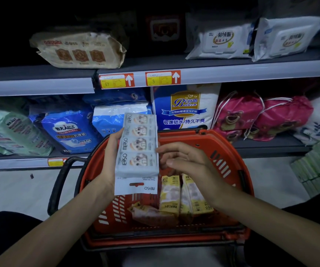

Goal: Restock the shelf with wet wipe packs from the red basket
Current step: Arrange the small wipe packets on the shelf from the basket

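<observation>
My left hand (110, 162) grips a long grey multi-pack of wet wipes (137, 145), held upright above the red basket (232, 157). A white header card hangs from the pack's lower end. My right hand (186, 160) hovers just right of the pack, fingers loosely curled, its fingertips close to the pack's edge and holding nothing. Inside the basket lie yellow wipe packs (182, 195) and a brownish pack (151, 213). On the upper shelf (232, 74) sits a beige wipe pack (78, 49) on the left and white lidded wipe packs (222, 41) on the right.
The lower shelf (271, 145) carries blue and green pad bags (66, 130), a blue-white Baileen bag (186, 106) and pink bear drawstring bags (251, 114). Green-white stacked packs (319, 166) stand on the floor at right. The basket's black handle (59, 185) sticks out to the left.
</observation>
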`<state>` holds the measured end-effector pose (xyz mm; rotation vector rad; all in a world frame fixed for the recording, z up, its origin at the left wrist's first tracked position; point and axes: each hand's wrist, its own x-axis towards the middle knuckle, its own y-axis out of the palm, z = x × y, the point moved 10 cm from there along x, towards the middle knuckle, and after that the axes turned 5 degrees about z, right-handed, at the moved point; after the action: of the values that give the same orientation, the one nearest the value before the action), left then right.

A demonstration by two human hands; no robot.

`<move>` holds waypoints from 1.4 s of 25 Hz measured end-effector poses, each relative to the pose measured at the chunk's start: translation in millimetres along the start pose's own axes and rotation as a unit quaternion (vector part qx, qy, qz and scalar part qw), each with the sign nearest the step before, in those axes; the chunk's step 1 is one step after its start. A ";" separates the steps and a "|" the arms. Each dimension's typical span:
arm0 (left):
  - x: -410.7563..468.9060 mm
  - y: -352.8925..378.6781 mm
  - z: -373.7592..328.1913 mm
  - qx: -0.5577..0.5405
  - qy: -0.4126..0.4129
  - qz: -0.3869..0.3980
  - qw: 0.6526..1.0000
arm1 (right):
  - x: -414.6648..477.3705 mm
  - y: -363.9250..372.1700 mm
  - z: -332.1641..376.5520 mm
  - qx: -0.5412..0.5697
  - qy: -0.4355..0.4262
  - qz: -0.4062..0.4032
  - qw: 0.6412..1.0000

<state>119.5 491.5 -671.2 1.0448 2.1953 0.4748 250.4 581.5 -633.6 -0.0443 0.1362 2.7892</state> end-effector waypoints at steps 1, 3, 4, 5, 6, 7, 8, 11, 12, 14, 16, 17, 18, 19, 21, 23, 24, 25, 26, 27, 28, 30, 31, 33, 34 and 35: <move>0.2 1.3 -0.3 -0.013 -0.001 0.004 1.000 | -2.3 2.7 4.4 -0.010 -0.014 0.002 1.000; -0.3 3.7 -2.6 -0.021 0.000 -0.003 1.000 | -7.0 8.5 14.1 -0.058 -0.049 0.001 0.997; 0.3 0.5 -5.0 -0.015 0.011 -0.016 1.000 | -9.0 11.9 18.8 -0.098 -0.068 0.001 0.993; 0.1 -3.4 -8.2 -0.003 0.025 -0.034 0.999 | -10.6 15.2 23.2 -0.154 -0.089 0.000 0.984; 0.0 -3.4 -9.5 0.006 0.033 -0.040 0.999 | -11.7 18.1 27.2 -0.224 -0.107 -0.003 0.969; -0.8 0.9 -7.8 0.000 0.029 -0.036 0.999 | -12.5 20.9 29.9 -0.301 -0.122 -0.009 0.946; -1.7 4.9 -5.1 -0.012 0.020 -0.032 0.999 | -12.7 23.7 30.5 -0.373 -0.132 -0.013 0.918; -5.7 18.7 -8.9 -0.018 0.031 -0.030 0.999 | -12.8 32.9 30.3 -0.485 -0.166 -0.026 0.858; -6.1 23.6 -11.1 -0.019 0.038 -0.022 0.999 | -12.9 33.3 32.2 -0.495 -0.180 -0.037 0.849; -7.2 34.7 -15.1 -0.034 0.046 0.005 0.998 | -12.8 30.6 39.5 -0.497 -0.207 -0.067 0.840; -10.7 42.4 -20.9 -0.050 0.060 0.021 0.997 | -12.6 23.4 50.1 -0.461 -0.222 -0.103 0.853; -12.0 43.9 -23.9 -0.052 0.068 0.026 0.996 | -11.9 18.6 54.1 -0.415 -0.218 -0.116 0.876; -15.0 46.3 -27.7 -0.056 0.076 0.029 0.995 | -11.1 13.9 57.7 -0.348 -0.209 -0.126 0.905; -18.6 49.2 -31.1 -0.060 0.082 0.033 0.994 | -10.3 9.0 60.4 -0.274 -0.200 -0.132 0.931; -27.0 55.2 -40.5 -0.041 0.099 0.040 0.993 | -9.9 3.0 68.4 -0.168 -0.188 -0.128 0.959; -36.1 63.1 -52.5 0.009 0.129 0.051 0.990 | -12.1 2.1 80.5 -0.139 -0.188 -0.110 0.966; -40.9 66.3 -58.8 0.033 0.148 0.055 0.987 | -14.1 2.6 86.5 -0.130 -0.189 -0.099 0.968; -46.1 69.8 -65.1 0.050 0.165 0.060 0.983 | -16.9 3.6 93.5 -0.119 -0.193 -0.090 0.970; -52.1 73.3 -70.5 0.066 0.177 0.063 0.980 | -20.0 4.5 100.1 -0.110 -0.198 -0.084 0.970; -57.9 76.2 -75.9 0.079 0.188 0.067 0.977 | -23.2 5.1 106.5 -0.103 -0.204 -0.081 0.970; -64.5 79.7 -81.6 0.091 0.200 0.068 0.973 | -26.4 6.7 113.5 -0.100 -0.211 -0.077 0.969; -75.6 84.5 -93.6 0.108 0.222 0.071 0.966 | -30.3 11.6 126.7 -0.097 -0.225 -0.064 0.967; -80.9 87.9 -99.1 0.115 0.232 0.076 0.963 | -31.9 14.5 133.5 -0.091 -0.230 -0.059 0.967; -91.7 95.9 -115.2 0.138 0.259 0.084 0.952 | -32.7 19.0 150.0 -0.081 -0.245 -0.055 0.965; -96.1 99.6 -124.5 0.150 0.274 0.084 0.946 | -32.7 21.5 159.8 -0.082 -0.256 -0.053 0.962; -99.6 102.9 -134.9 0.157 0.287 0.084 0.941 | -32.3 24.7 171.5 -0.088 -0.269 -0.051 0.958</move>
<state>129.6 470.8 -475.9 1.4083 2.7742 0.5736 269.8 564.5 -459.3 0.6400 -0.2423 2.5935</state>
